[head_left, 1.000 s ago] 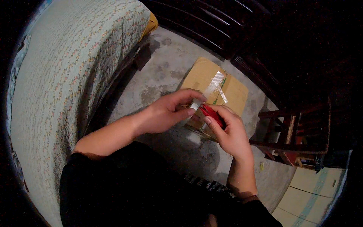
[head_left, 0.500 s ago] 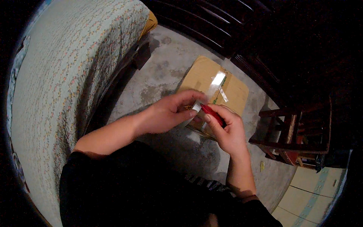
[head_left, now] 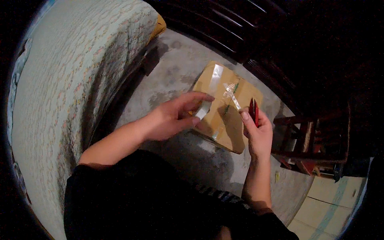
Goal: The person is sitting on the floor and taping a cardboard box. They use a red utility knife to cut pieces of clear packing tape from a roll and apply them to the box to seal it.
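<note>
My left hand (head_left: 173, 115) curls around a roll of clear tape (head_left: 203, 110), fingers on its far side and thumb at its near edge. In my right hand (head_left: 259, 132) is a small red-handled cutting tool (head_left: 254, 112) with two dark pointed tips facing away from me; its exact kind is unclear. Below both hands, a flat cardboard box (head_left: 224, 128) lies on the floor with shiny tape across its top. A narrow strip of clear tape (head_left: 235, 101) runs over the box toward my right thumb; I cannot tell whether the thumb touches it.
A bed with a flowered quilt (head_left: 80, 72) fills the left side. Dark wooden furniture (head_left: 224, 28) stands at the back. On the right are a dark wooden stool or chair (head_left: 310, 132) and a pale cabinet (head_left: 326, 204). The floor (head_left: 174, 72) is bare concrete.
My right hand has drawn away from the tape roll to the right, and the red tool now points upward. The left hand still grips the roll in about the same place.
</note>
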Demonstrator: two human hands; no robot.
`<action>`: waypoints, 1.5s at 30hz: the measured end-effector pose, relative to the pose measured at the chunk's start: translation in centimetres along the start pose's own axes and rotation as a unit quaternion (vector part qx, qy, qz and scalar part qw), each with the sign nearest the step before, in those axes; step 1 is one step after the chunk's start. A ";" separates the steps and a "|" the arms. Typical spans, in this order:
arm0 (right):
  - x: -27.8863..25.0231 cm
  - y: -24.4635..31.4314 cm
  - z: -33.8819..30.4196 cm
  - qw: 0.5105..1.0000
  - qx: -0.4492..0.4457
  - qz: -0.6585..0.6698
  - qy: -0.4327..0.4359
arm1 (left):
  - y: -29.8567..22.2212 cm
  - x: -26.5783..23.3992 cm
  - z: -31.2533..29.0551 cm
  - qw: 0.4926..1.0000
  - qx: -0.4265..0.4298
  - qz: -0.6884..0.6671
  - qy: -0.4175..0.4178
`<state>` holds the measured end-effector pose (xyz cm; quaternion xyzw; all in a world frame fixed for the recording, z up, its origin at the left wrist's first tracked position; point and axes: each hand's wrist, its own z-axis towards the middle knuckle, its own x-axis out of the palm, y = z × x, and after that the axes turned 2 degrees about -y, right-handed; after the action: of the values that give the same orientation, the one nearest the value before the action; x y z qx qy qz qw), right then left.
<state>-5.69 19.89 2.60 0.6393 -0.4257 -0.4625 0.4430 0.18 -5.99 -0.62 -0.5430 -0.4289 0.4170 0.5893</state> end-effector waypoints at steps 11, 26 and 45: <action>3.8 3.3 0.7 0.974 -0.032 0.222 0.017 | -0.9 0.6 -1.9 0.998 -0.054 0.029 0.017; -10.5 -16.3 11.1 0.939 -0.030 0.225 -0.258 | -6.8 -28.2 -21.6 0.527 -0.033 0.497 -0.688; -5.4 -17.0 12.6 0.932 -0.138 -0.047 -0.331 | 11.8 0.5 6.6 0.975 -0.172 -0.084 -0.112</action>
<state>-16.76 27.05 -14.80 0.4017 -0.4501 -0.7221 0.3384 -6.26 -2.92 -12.13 -0.5479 -0.6017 0.3440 0.4684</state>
